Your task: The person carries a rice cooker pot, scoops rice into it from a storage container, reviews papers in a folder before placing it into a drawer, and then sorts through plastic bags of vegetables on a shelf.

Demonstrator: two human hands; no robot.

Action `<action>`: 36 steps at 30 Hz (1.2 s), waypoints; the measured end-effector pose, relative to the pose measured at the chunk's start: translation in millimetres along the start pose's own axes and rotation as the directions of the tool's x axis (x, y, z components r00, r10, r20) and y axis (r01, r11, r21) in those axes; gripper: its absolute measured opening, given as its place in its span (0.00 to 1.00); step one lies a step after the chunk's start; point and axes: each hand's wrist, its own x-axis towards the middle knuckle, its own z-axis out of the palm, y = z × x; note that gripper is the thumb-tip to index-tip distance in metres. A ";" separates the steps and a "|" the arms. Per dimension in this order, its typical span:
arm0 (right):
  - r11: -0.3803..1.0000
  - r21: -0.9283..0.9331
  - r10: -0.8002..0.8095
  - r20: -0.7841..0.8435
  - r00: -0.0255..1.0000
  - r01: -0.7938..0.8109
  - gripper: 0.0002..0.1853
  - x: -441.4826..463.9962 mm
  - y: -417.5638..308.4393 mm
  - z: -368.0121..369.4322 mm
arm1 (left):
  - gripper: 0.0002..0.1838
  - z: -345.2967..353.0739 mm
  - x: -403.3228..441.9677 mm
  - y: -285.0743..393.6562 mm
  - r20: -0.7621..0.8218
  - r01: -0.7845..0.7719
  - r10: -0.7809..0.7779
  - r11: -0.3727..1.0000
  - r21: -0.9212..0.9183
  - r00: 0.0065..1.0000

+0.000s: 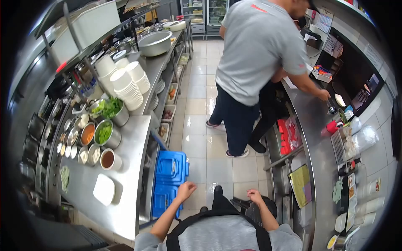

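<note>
My left hand (186,191) hangs in the air above the blue lidded bins (171,167), its fingers curled together and nothing visible in them. Near the right-hand counter, my right hand (254,195) is raised in front of a dark round stool seat (261,211), fingers loosely bent and apart, holding nothing. On the steel table to my left lies a white rectangular container (104,189). Behind it stand a tub of brown liquid (110,160) and a metal pot of chopped greens (106,133).
A co-worker in a grey shirt (264,50) stands ahead in the aisle, reaching over the right steel counter (307,121). Stacked white tubs (127,88) and a large metal basin (155,43) line the left side. The tiled floor (194,142) looks shiny.
</note>
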 end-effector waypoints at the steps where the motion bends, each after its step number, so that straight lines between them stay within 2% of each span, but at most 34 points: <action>1: 0.996 -0.035 -0.082 -0.017 0.997 0.081 0.04 25.1 -14.0 -2.6 | 0.08 -6.1 28.0 26.6 -0.015 -0.048 0.048 0.998 -0.033 0.999; 2: 0.984 -0.077 -0.165 -0.027 0.986 0.163 0.06 53.5 -31.7 -9.1 | 0.08 -14.1 56.9 52.8 -0.037 -0.095 0.093 0.993 -0.069 0.995; 5: 0.993 0.023 -0.114 0.139 0.984 0.112 0.08 119.9 -119.7 -15.1 | 0.08 -31.8 124.7 102.8 -0.087 -0.232 0.229 0.972 -0.027 0.970; 7: 0.977 0.049 -0.215 0.175 0.961 0.210 0.05 172.4 -152.9 -1.3 | 0.08 -53.8 156.6 130.1 -0.116 -0.247 0.243 0.969 -0.022 0.963; 8: 0.974 0.099 -0.221 0.197 0.955 0.205 0.05 197.2 -174.0 11.9 | 0.07 -65.4 166.3 138.7 -0.126 -0.248 0.244 0.969 -0.018 0.962; 9: 0.969 0.152 -0.227 0.220 0.949 0.196 0.07 222.8 -198.6 27.1 | 0.07 -77.2 175.7 142.9 -0.178 -0.247 0.242 0.969 -0.008 0.954; 11: 0.947 0.069 -0.316 0.377 0.871 0.314 0.09 270.1 -251.4 49.7 | 0.06 -98.2 191.2 148.4 -0.279 -0.244 0.236 0.970 0.005 0.931; 13: 0.950 0.190 -0.313 0.513 0.800 0.249 0.07 317.2 -306.7 82.7 | 0.06 -120.9 205.7 148.3 -0.320 -0.158 0.153 0.987 0.012 0.935; 15: 0.918 0.203 -0.394 0.567 0.723 0.341 0.07 360.0 -361.8 117.5 | 0.06 -141.4 221.6 137.4 -0.345 -0.091 0.098 0.995 0.035 0.933; 17: 0.904 0.148 -0.399 0.625 0.671 0.400 0.08 401.4 -413.7 150.4 | 0.06 -160.2 241.6 122.9 -0.380 -0.071 0.097 0.994 0.080 0.920; 19: 0.872 0.336 -0.489 0.589 0.643 0.356 0.08 444.7 -447.6 186.4 | 0.05 -178.7 267.9 101.9 -0.402 -0.059 0.111 0.989 0.139 0.909; 22: 0.807 0.504 -0.562 0.499 0.659 0.307 0.08 502.0 -499.2 223.7 | 0.04 -220.2 318.7 78.1 -0.361 -0.026 0.079 0.989 0.148 0.929; 25: 0.831 0.426 -0.551 0.536 0.640 0.358 0.12 556.8 -542.8 237.3 | 0.06 -267.1 376.8 50.9 -0.264 -0.006 0.058 0.981 0.196 0.963; 27: 0.844 0.251 -0.528 0.551 0.646 0.475 0.16 577.9 -555.6 238.2 | 0.13 -299.0 411.8 50.7 -0.140 0.032 0.013 0.948 0.317 0.990; 30: 0.810 0.042 -0.502 0.567 0.653 0.585 0.19 594.2 -577.4 226.7 | 0.20 -326.6 462.0 35.4 0.081 0.122 -0.164 0.918 0.377 0.983; 32: 0.806 -0.128 -0.398 0.605 0.690 0.578 0.21 573.3 -592.8 210.3 | 0.22 -337.4 493.4 27.8 0.197 0.085 -0.176 0.912 0.400 0.964; 35: 0.814 -0.205 -0.280 0.681 0.677 0.543 0.22 552.3 -596.0 186.8 | 0.25 -346.8 529.5 21.8 0.295 -0.014 -0.130 0.897 0.441 0.946; 36: 0.806 -0.205 -0.289 0.683 0.671 0.556 0.22 551.1 -586.5 180.8 | 0.26 -347.8 540.5 22.3 0.314 -0.044 -0.104 0.901 0.432 0.944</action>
